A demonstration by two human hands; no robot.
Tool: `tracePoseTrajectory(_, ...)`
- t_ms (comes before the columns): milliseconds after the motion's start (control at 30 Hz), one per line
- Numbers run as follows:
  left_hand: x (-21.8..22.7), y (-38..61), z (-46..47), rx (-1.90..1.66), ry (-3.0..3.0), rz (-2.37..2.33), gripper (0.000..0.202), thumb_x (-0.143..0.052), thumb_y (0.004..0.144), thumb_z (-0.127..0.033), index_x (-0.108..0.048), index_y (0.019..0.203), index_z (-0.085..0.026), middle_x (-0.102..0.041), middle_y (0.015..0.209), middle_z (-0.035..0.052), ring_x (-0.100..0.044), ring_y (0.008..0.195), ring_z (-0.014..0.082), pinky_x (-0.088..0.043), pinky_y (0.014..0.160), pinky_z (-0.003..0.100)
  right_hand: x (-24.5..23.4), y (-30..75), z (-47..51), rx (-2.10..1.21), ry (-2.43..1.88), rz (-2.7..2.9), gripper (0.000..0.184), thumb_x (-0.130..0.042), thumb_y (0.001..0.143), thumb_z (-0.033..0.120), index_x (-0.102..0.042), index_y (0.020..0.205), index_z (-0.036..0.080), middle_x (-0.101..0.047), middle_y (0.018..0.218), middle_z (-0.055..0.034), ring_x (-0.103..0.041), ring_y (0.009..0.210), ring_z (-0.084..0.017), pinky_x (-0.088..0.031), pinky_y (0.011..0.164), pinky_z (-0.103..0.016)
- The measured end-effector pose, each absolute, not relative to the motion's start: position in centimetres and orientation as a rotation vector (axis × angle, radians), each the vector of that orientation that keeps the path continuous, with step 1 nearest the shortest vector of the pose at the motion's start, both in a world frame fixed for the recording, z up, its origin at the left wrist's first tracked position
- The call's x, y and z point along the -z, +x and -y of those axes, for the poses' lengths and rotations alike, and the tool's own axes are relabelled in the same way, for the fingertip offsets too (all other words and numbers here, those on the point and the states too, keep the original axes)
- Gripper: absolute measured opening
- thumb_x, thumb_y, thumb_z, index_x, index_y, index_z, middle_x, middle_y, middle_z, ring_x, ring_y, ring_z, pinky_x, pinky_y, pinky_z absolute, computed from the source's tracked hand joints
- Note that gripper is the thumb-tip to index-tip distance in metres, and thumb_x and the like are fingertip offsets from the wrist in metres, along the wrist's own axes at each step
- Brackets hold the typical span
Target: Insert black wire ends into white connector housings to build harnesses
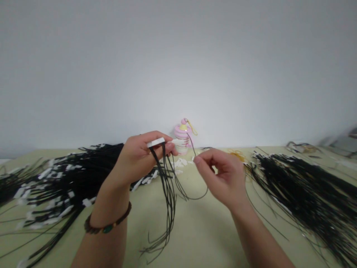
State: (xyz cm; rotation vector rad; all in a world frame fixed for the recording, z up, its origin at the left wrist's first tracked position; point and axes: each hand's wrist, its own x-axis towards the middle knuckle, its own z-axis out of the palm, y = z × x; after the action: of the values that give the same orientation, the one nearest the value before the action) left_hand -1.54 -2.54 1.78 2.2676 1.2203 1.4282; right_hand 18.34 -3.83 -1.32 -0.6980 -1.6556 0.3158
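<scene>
My left hand point(136, 158) is closed around a white connector housing point(156, 142) with several thin black wires point(169, 193) hanging from it. At its fingertips a second small white piece point(177, 142) sticks out to the right; its exact shape is blurred. My right hand point(224, 175) pinches a single black wire point(191, 142) between thumb and forefinger, its free end pointing up and to the left. That end stands apart from the white piece. A loop of wire point(196, 198) hangs between the two hands.
Black wires with white connectors point(92, 175) lie heaped on the left. A second wire bundle point(304, 197) spreads over the pale green tabletop point(200, 234) on the right. Behind my hands are a pink and white container point(182, 131), loose white pieces point(180, 163) and yellow strands point(237, 153).
</scene>
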Motion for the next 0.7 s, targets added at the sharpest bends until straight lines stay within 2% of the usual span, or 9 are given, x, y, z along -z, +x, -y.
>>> tracePoseTrajectory(167, -1.7, -1.6, 2.5, -1.435, 2.281, -1.231, 0.018, -0.060, 0.084, -0.041, -0.069, 0.077, -0.027, -0.071, 0.069, -0.0031, -0.062, 0.060, 0.0131, -0.047, 0.054, 0.025, 1.4, 17.4, 4.7, -0.161, -0.599, 1.661, 0.021, -0.056, 0.072, 0.008, -0.051, 0.054, 0.016, -0.044, 0.047, 0.0057, -0.039, 0.043, -0.003, -0.031, 0.043, -0.016)
tracePoseTrajectory(467, -1.6, -1.7, 2.3, -1.464, 2.246, -1.330, 0.020, -0.061, 0.083, -0.040, -0.070, 0.075, -0.024, -0.071, 0.069, -0.0008, -0.061, 0.060, 0.0129, -0.045, 0.054, 0.025, 1.6, 16.9, 4.8, -0.119, -0.557, 1.691, 0.019, -0.056, 0.066, 0.004, -0.049, 0.050, 0.012, -0.043, 0.045, 0.0055, -0.038, 0.043, 0.000, -0.032, 0.046, -0.012)
tracePoseTrajectory(700, -1.5, -1.8, 2.4, -1.433, 2.332, -1.275, 0.014, -0.062, 0.084, -0.039, -0.069, 0.079, -0.028, -0.072, 0.073, -0.0035, -0.062, 0.064, 0.0141, -0.049, 0.059, 0.026, 1.6, 16.9, 4.6, -0.121, -0.574, 1.693, 0.019, -0.057, 0.067, 0.005, -0.050, 0.050, 0.012, -0.044, 0.045, 0.0055, -0.038, 0.043, 0.000, -0.031, 0.046, -0.011)
